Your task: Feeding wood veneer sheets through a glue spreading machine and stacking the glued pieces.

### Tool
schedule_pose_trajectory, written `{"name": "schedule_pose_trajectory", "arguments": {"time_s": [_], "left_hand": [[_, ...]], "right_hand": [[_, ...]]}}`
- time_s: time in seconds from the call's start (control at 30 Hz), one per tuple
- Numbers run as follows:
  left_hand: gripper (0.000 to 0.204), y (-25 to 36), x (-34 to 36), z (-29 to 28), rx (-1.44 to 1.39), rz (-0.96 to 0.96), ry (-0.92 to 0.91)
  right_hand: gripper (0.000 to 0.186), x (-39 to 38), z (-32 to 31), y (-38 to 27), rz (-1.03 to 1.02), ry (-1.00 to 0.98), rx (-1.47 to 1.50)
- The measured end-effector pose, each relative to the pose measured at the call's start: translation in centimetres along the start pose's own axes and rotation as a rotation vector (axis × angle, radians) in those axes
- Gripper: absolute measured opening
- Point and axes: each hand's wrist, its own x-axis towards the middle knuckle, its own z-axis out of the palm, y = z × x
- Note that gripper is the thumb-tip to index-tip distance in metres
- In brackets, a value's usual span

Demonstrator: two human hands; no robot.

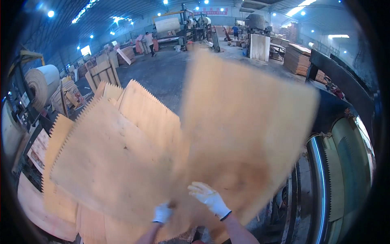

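Veneer sheet (250, 110), motion-blurred, tilts up between the jagged-edged stack (101, 158) and the metal roller (319, 183) at your right. It looks light, flexible and easily split, so support opposite edges. Your right hand (209, 198) is spread before it; whether your left hand (163, 212) grips anything, I cannot tell. A dark beam (343, 77) may obstruct rightward.

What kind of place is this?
It looks like a wood-processing factory, perhaps for veneer or plywood. Thin wooden sheets with jagged edges lie heaped at the left, a shiny machine roller stands at the right, and a stack of flat boards rises farther back.
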Motion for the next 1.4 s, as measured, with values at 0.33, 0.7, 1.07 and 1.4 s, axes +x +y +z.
{"name": "schedule_pose_trajectory", "arguments": {"time_s": [0.33,0.7,1.07,1.4], "left_hand": [[0.075,-4.9,2.0,-32.5,0.879,-0.112,0.780],[0.053,-14.2,9.9,-13.1,0.784,-0.276,-0.010],[0.085,19.5,-4.5,15.0,0.112,0.082,-1.078],[0.086,14.7,-5.7,21.3,-0.028,-0.151,-0.640]], "right_hand": [[0.044,-15.3,-11.7,1.8,0.030,0.632,0.000],[0.060,-51.2,-27.8,4.8,0.138,1.807,0.095],[0.069,-49.4,-34.0,16.3,0.038,1.543,0.742],[0.019,-12.7,-13.4,-0.8,0.034,0.689,-0.761]]}}
